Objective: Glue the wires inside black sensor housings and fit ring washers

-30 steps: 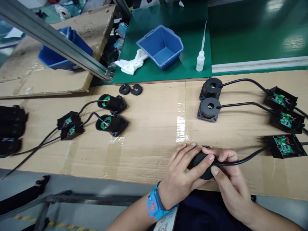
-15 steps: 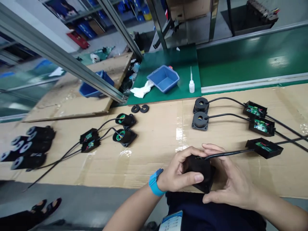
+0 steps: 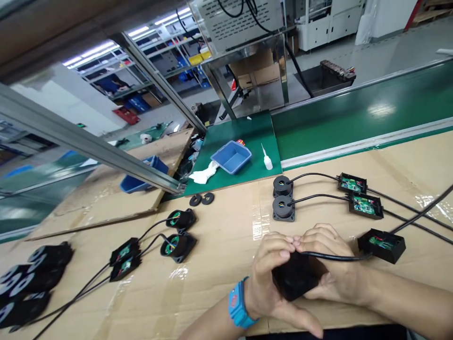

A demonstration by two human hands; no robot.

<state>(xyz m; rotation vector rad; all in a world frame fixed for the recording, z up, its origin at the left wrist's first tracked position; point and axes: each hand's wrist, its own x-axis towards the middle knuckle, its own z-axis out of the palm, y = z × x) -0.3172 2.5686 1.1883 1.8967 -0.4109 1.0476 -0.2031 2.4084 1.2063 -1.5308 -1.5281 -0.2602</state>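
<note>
Two hands meet over one black housing (image 3: 295, 281) near the front edge of the cardboard-covered bench (image 3: 226, 236), right of its middle. The left hand (image 3: 272, 283), a blue wrist strap (image 3: 238, 304) behind it, curls around the housing's left side, fingers bent over the top and thumb low beneath it. The right hand (image 3: 327, 271) cups the right side, its fingertips touching those of the left above the part, so the two are pressed together around it. A black cable (image 3: 336, 257) leaves the housing between the fingers and runs right to an open circuit box (image 3: 381, 245) lying on the bench.

To do this well, I judge the grip should stay even on both sides, with the cable's exit left free and not kinked under a finger; what the fingertips work on is hidden.

Towards the left edge lie dark cylinders (image 3: 31, 278), then two housings on their sides (image 3: 179, 233); two upright housings (image 3: 283, 198) stand just beyond the hands.
</note>
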